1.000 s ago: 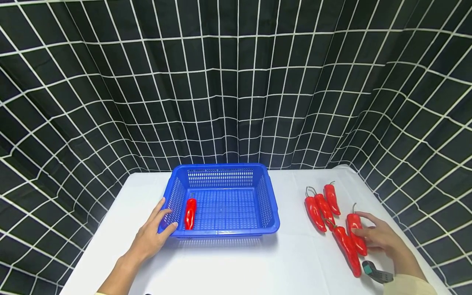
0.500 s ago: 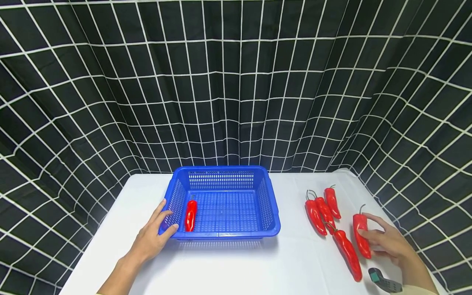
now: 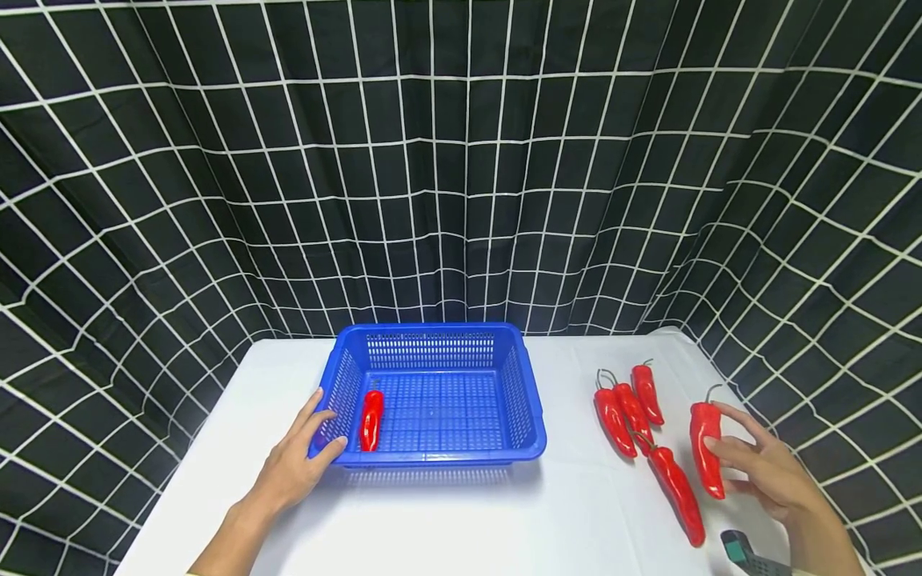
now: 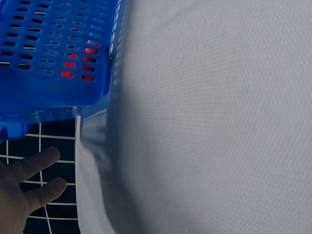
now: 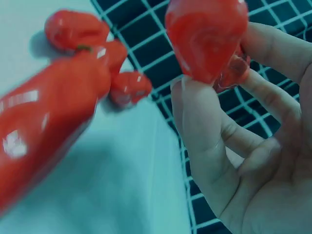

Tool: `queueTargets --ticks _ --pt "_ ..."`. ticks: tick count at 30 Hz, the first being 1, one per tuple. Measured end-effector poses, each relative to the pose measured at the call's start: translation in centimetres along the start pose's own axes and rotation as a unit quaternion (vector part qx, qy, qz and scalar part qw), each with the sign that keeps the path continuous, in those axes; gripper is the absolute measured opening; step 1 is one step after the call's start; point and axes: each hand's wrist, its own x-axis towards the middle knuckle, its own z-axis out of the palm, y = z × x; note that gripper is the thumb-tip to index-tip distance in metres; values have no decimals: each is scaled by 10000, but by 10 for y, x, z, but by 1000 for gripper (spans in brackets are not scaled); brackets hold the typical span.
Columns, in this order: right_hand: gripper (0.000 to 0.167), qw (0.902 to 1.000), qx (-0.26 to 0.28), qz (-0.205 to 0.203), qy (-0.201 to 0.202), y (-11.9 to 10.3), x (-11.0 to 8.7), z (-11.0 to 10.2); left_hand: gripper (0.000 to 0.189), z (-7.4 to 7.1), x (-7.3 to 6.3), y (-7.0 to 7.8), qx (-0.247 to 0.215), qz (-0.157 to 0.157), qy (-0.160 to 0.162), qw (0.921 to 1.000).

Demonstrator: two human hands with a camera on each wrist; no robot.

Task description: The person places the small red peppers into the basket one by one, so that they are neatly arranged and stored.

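Note:
My right hand (image 3: 774, 472) pinches a red chili pepper (image 3: 706, 448) between thumb and fingers at the right side of the table, its curved stem pointing up and away. Close up in the right wrist view, the thumb presses on the same chili pepper (image 5: 207, 34). My left hand (image 3: 291, 464) rests at the left front corner of a blue plastic basket (image 3: 439, 458), fingers along the outside and thumb by the rim. Two fingers (image 4: 41, 163) of it show spread in the left wrist view. One red chili pepper (image 3: 371, 420) lies inside the basket along its left wall.
Left of the held pepper, a long chili pepper (image 3: 677, 494) lies on the white table (image 3: 461, 528). Three more, including a small chili pepper (image 3: 647, 394), lie behind it. A black curtain (image 3: 461, 160) with white grid lines surrounds the table.
My right hand has drawn the chili pepper to the right, away from the long one, and lifted it off the table. My left hand stays at the basket.

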Motion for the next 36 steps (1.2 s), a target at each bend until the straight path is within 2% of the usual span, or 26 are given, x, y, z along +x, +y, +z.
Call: queueTargets --ticks 5,13,20,33,36 --pt "88 9990 179 -405 -8 -15 -10 9 50 -1 0 1 -22 -30 -5 10000" --pt "71 9926 819 -898 -73 -43 -23 26 52 -1 0 1 -4 -42 -24 10000" --pt "67 9809 1277 -1468 66 -63 -35 40 51 -1 0 1 1 7 35 10000" --pt "67 9648 1430 -2204 -73 -96 -49 72 53 0 0 -2 47 -9 6 10000" --pt "67 9655 1399 -2193 -97 -104 -50 80 53 0 1 -2 39 -7 -1 10000"
